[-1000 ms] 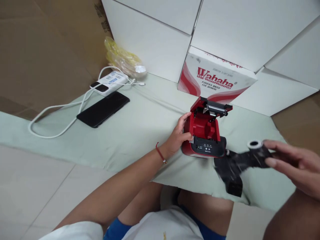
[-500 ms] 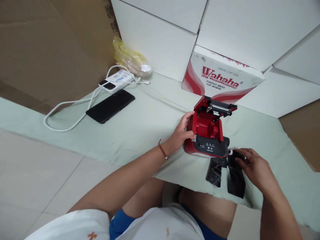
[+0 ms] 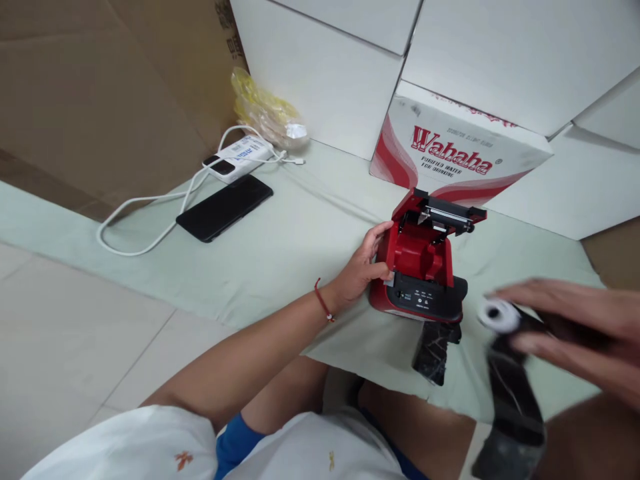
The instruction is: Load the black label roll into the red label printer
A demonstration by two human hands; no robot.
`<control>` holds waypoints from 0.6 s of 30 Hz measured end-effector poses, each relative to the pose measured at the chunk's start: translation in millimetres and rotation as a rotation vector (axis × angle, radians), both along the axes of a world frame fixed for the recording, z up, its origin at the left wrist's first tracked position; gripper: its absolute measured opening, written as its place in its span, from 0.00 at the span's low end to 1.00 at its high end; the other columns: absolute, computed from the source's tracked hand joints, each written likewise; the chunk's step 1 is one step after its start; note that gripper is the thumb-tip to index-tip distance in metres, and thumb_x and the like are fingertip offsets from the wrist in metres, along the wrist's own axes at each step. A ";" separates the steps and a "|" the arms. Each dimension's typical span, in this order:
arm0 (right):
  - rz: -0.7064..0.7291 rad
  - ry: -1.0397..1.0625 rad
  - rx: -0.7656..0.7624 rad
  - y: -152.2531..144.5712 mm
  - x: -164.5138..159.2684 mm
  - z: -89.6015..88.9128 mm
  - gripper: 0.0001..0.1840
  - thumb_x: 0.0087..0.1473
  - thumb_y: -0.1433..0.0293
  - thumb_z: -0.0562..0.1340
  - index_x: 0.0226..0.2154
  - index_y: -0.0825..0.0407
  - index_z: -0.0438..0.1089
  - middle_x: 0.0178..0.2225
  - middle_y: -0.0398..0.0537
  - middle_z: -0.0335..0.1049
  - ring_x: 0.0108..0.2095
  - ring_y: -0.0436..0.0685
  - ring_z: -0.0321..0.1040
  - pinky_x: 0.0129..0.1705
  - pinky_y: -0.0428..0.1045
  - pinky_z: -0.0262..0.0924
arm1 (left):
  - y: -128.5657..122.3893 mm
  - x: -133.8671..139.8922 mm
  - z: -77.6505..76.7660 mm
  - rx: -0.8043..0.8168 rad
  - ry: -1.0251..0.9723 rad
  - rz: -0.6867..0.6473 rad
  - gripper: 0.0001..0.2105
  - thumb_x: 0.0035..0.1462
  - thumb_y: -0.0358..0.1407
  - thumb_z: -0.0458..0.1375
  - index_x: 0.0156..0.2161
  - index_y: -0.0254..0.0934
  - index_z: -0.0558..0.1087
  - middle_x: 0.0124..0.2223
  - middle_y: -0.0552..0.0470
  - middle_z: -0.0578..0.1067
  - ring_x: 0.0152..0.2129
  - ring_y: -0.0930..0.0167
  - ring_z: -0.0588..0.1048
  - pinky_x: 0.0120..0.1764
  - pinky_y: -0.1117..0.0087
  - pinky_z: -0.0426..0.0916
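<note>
Pale green cloth over the worktop, creased toward the front edge, with light floor tiles below. At the back, white panels with dark seams; at left, brown cardboard. Against the panels, a Wahaha carton. On the cloth at left, a black phone, a white power bank, a looped white cable and a yellowish plastic bag. Before the carton, a red device, lid raised, left hand with fingers clamped on its left side. Right of it, above the worktop, a white-cored black roll, pinched between the blurred right hand's fingers.
</note>
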State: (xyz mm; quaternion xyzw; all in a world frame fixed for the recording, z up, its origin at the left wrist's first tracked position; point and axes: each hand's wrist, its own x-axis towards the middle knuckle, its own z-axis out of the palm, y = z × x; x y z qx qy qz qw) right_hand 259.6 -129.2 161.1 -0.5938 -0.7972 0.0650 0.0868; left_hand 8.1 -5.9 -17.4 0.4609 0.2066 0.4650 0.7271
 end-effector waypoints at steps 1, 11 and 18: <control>0.070 0.071 -0.069 19.1 -16.5 -0.8 0.18 0.65 0.51 0.62 0.51 0.34 0.81 0.48 0.47 0.84 0.42 0.64 0.82 0.42 0.54 0.76 | 0.1 -0.2 -0.1 -0.002 -0.002 -0.002 0.44 0.43 0.33 0.65 0.68 0.47 0.60 0.74 0.48 0.62 0.72 0.55 0.59 0.72 0.50 0.54; -0.133 -0.419 -0.167 104.0 -89.1 -52.8 0.17 0.68 0.67 0.56 0.54 0.51 0.74 0.42 0.58 0.83 0.39 0.68 0.81 0.33 0.53 0.57 | -11.7 -4.7 3.7 0.277 0.176 0.177 0.36 0.53 0.35 0.61 0.68 0.46 0.63 0.71 0.45 0.64 0.69 0.54 0.62 0.71 0.46 0.57; -0.089 -0.446 -0.156 109.3 -85.3 -60.6 0.14 0.68 0.67 0.55 0.49 0.50 0.74 0.38 0.57 0.82 0.35 0.66 0.80 0.29 0.52 0.48 | -31.9 -12.9 4.9 1.151 0.472 0.507 0.25 0.56 0.42 0.62 0.60 0.48 0.74 0.54 0.46 0.78 0.62 0.53 0.73 0.70 0.43 0.58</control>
